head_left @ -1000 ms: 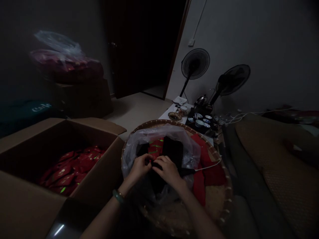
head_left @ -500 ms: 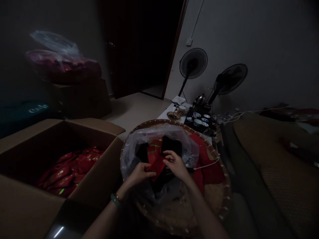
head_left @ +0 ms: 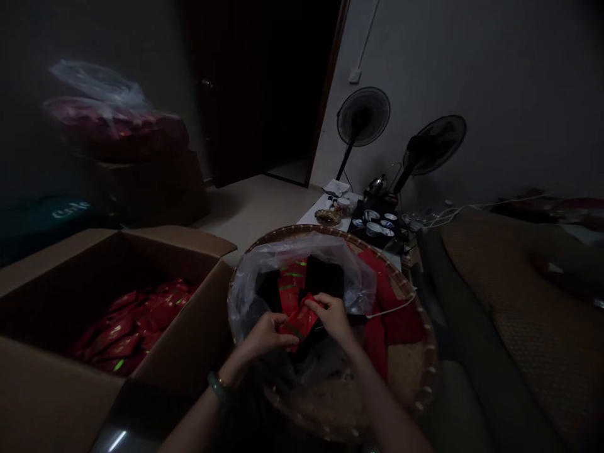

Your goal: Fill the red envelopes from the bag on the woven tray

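Note:
A small red packet [head_left: 301, 322] is stretched between both hands above a round woven bamboo tray [head_left: 325, 431]. Its lower left edge is pinched by my left hand [head_left: 270, 333], which has a green bangle at the wrist. My right hand [head_left: 333, 316] grips the upper right corner, fingers closed. Just beyond lie other red packets [head_left: 291, 280] with green marks, inside an open clear plastic bag [head_left: 250, 267] that also holds black material [head_left: 325, 275]. A black tool with a white cord [head_left: 394, 313] is partly hidden behind my right hand.
Left of the tray stands an open cardboard box [head_left: 219, 286] with many red packets [head_left: 136, 321] inside. Red sheets [head_left: 401, 314] lie on the tray's right side. Behind are a low table with cups [head_left: 372, 229] and two fans [head_left: 363, 116]. A woven mat [head_left: 528, 302] lies at right.
The packet has turned and now shows green marks on its face. My right hand has moved slightly down, its fingers closing tighter at the corner. The camera view has shifted slightly.

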Demonstrator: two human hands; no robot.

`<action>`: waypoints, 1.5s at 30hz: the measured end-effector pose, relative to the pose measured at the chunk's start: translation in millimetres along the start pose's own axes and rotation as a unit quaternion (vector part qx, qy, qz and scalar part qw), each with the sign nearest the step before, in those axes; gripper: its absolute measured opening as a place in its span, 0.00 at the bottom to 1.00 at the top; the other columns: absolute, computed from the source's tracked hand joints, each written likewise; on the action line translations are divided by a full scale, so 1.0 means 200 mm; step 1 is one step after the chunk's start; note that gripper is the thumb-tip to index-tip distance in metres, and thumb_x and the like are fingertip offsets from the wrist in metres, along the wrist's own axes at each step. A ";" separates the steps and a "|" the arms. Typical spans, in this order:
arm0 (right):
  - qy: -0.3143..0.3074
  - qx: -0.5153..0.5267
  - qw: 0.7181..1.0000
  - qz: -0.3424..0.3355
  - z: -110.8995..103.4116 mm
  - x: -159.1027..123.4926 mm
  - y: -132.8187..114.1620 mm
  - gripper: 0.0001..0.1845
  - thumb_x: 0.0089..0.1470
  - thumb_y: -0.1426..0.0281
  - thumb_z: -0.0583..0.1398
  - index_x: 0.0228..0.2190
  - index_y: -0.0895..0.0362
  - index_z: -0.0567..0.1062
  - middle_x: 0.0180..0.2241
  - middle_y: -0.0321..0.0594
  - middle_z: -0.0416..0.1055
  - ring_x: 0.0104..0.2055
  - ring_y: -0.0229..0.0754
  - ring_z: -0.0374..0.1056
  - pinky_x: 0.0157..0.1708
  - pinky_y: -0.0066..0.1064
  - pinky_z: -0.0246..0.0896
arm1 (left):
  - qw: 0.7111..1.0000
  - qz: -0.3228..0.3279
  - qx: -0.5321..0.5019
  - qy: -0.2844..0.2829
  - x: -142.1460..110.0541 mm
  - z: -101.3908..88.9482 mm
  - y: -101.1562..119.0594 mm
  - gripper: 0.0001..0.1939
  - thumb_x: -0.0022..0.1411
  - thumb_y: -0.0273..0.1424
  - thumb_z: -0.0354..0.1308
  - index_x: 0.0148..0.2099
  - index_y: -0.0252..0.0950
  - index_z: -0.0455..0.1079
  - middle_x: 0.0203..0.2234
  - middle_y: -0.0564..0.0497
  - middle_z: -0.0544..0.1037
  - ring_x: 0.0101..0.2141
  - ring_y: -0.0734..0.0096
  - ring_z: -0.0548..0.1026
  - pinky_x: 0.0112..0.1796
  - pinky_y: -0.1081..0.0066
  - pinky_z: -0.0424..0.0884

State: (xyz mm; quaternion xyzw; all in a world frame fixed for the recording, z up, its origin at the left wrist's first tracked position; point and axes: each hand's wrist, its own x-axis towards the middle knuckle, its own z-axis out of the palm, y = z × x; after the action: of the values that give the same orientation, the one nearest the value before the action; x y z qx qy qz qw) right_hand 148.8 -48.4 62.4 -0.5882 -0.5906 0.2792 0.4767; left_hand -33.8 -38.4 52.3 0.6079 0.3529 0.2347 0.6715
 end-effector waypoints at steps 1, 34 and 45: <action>-0.001 0.003 1.000 0.005 0.00 0.00 0.00 0.15 0.45 0.60 0.59 0.20 0.59 0.74 0.18 0.33 0.64 0.22 0.34 0.58 0.24 0.25 0.52 | 1.000 0.011 -0.004 -0.002 0.00 0.00 0.00 0.16 0.40 0.34 0.66 0.32 0.30 0.74 0.21 0.53 0.76 0.23 0.73 0.70 0.26 0.77 0.63; 0.061 0.222 0.962 0.144 0.13 -0.19 0.06 0.16 0.40 0.59 0.63 0.28 0.59 0.73 0.26 0.38 0.73 0.28 0.41 0.68 0.29 0.31 0.65 | 0.947 0.055 -0.163 0.272 0.04 0.09 -0.03 0.14 0.38 0.34 0.67 0.28 0.32 0.72 0.21 0.53 0.75 0.24 0.73 0.72 0.29 0.75 0.67; -0.044 0.169 0.977 0.121 0.13 -0.18 0.04 0.21 0.36 0.53 0.63 0.26 0.57 0.75 0.27 0.39 0.74 0.30 0.44 0.69 0.29 0.31 0.64 | 0.948 -0.056 -0.253 0.185 0.03 0.09 -0.02 0.19 0.37 0.41 0.67 0.29 0.31 0.75 0.19 0.51 0.77 0.20 0.71 0.71 0.25 0.74 0.65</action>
State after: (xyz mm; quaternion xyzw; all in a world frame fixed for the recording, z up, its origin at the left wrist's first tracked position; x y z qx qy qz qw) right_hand 123.6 -76.8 36.9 -0.5533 -0.4795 0.4561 0.5059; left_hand -16.8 -45.0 47.4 0.3434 0.4330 0.3866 0.7383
